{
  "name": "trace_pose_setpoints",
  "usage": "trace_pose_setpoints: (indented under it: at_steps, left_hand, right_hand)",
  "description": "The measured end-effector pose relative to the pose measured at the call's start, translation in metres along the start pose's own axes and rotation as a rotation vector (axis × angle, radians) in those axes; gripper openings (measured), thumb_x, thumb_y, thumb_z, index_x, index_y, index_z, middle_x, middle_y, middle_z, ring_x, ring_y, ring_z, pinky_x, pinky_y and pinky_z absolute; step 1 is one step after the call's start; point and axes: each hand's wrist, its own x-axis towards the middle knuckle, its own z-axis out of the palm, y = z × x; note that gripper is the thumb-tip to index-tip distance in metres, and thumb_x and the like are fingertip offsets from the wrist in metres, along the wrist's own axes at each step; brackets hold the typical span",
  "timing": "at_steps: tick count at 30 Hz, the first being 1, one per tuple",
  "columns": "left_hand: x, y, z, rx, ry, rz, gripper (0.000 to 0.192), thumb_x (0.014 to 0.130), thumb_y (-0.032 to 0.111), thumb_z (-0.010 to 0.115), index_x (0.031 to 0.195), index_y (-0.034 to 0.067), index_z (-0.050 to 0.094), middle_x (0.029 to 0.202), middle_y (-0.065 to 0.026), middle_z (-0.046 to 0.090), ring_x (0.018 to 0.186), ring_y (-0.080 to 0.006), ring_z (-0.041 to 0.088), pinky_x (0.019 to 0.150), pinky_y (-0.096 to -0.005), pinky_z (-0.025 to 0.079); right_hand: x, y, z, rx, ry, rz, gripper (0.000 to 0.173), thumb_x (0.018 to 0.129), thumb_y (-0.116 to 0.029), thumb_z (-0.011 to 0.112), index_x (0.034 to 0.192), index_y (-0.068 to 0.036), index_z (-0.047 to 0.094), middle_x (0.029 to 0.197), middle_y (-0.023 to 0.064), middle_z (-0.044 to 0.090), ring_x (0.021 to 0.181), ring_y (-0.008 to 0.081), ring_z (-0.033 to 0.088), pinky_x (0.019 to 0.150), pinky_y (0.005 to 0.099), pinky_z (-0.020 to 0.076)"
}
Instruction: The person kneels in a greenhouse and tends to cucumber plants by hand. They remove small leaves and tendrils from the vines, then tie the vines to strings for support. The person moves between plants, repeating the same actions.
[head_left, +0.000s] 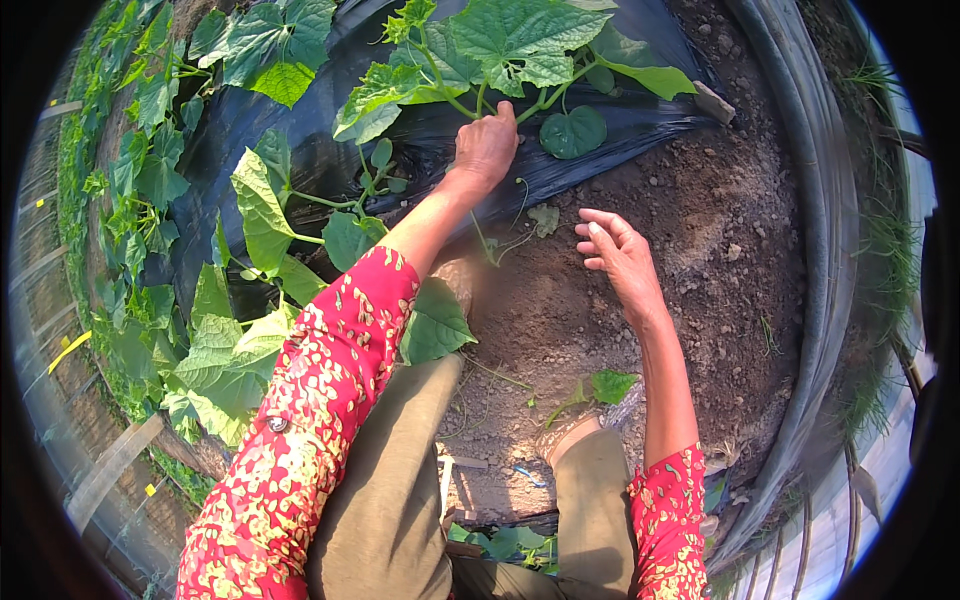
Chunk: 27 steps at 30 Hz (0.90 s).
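My left hand (487, 142) is closed at the base of a cucumber-like vine (525, 37), whose green stems come out just above the fist. The gripped part is hidden behind my fingers. Over the bare soil (675, 225) hangs my right hand (619, 259), fingers slightly curled and apart, holding nothing. Between the hands, a small detached leaf (544, 219) and thin tendrils lie at the edge of the black plastic mulch (607, 161). A round dark leaf (573, 133) rests on that film beside my left hand.
More vines (262, 202) grow on the left, close to my left arm. A stone-like chunk (714, 103) sits on the film's edge. Along the right runs a rolled plastic sheet (817, 187). A cut leaf (612, 385) lies near my foot. Yellow strips (70, 352) hang at far left.
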Motion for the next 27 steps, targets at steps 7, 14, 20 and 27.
trace_pose_setpoints:
  at_steps: [7, 14, 20, 27]
  left_hand:
    - [0.005, 0.003, -0.009, 0.153, -0.018, 0.046, 0.031, 0.087, 0.02, 0.07, 0.102, -0.001, 0.053, 0.074, -0.0185, 0.072, 0.073, -0.0359, 0.074, 0.062, -0.0467, 0.059]
    - [-0.039, -0.018, -0.045, -0.389, 0.193, -0.16, 0.021, 0.095, 0.021, 0.067, 0.099, 0.003, 0.057, 0.072, -0.0102, 0.069, 0.064, -0.0211, 0.067, 0.061, -0.0372, 0.052]
    - [-0.023, -0.069, -0.074, -0.68, 0.589, -0.34, 0.01, 0.089, 0.005, 0.066, 0.097, -0.001, 0.063, 0.081, -0.0092, 0.061, 0.068, -0.0194, 0.06, 0.068, -0.0334, 0.05]
    - [0.031, -0.109, -0.067, -0.558, 0.545, -0.052, 0.044, 0.089, 0.006, 0.067, 0.13, 0.013, 0.05, 0.105, -0.0098, 0.07, 0.106, -0.0328, 0.067, 0.091, -0.0397, 0.052]
  right_hand:
    - [-0.001, -0.007, 0.004, -0.034, 0.004, 0.037, 0.039, 0.105, -0.03, 0.056, 0.137, -0.007, 0.06, 0.121, 0.0066, 0.066, 0.099, 0.01, 0.063, 0.084, 0.0266, 0.053]
    - [0.002, -0.002, 0.008, -0.028, -0.014, -0.004, 0.04, 0.104, -0.03, 0.057, 0.137, -0.006, 0.06, 0.12, 0.0067, 0.068, 0.096, 0.0102, 0.062, 0.084, 0.0272, 0.0519]
    - [0.005, -0.013, 0.023, -0.015, -0.051, -0.057, 0.038, 0.105, -0.03, 0.057, 0.135, -0.008, 0.061, 0.118, 0.0045, 0.068, 0.097, 0.0088, 0.062, 0.081, 0.0254, 0.0514]
    - [0.018, -0.038, 0.07, 0.034, -0.087, -0.135, 0.037, 0.105, -0.031, 0.057, 0.133, -0.007, 0.063, 0.117, 0.0052, 0.069, 0.096, 0.01, 0.063, 0.081, 0.0258, 0.0526]
